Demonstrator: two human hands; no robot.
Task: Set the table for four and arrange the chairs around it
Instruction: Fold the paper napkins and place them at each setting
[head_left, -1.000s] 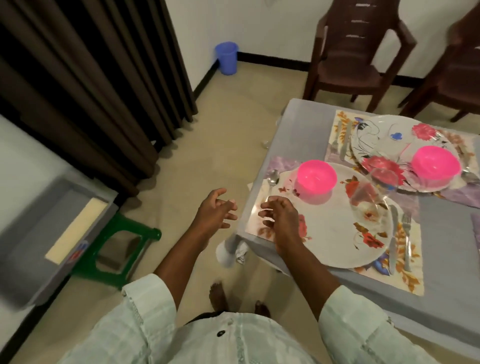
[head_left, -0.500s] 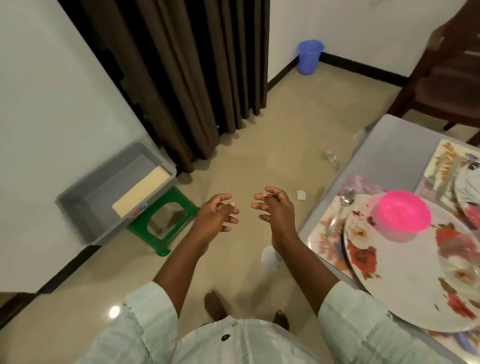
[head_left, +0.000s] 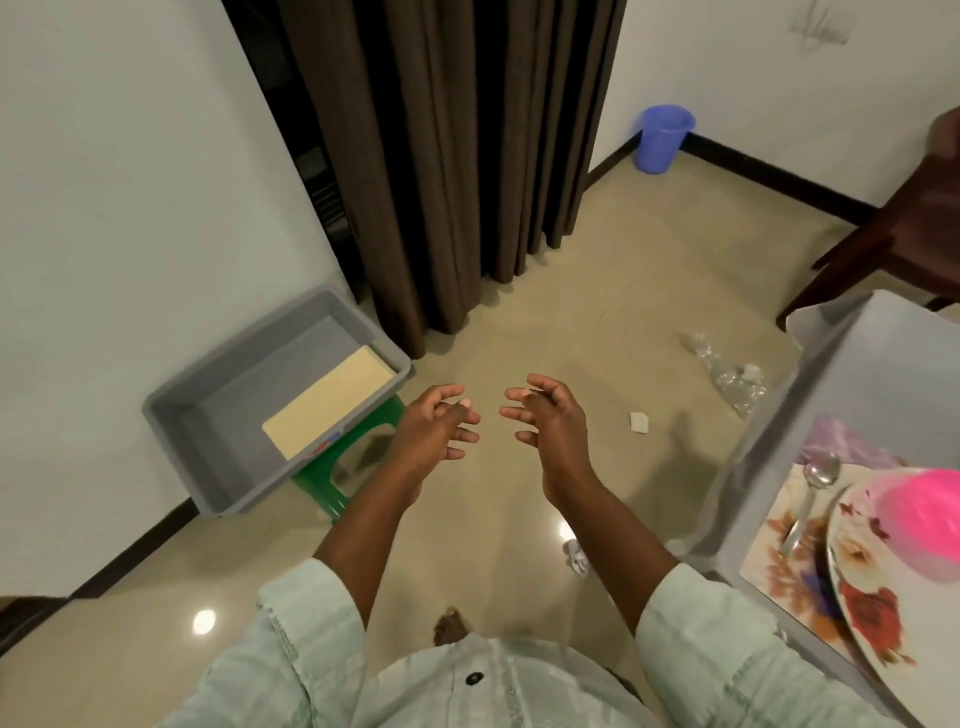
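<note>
Both hands have left the table and now hang over bare glossy tile, left hand and right hand loosely spread, holding nothing. At the right edge, the grey table's rounded corner carries a floral plate, a translucent pink bowl and a metal spoon. A dark brown chair stands beyond, with open floor between.
</note>
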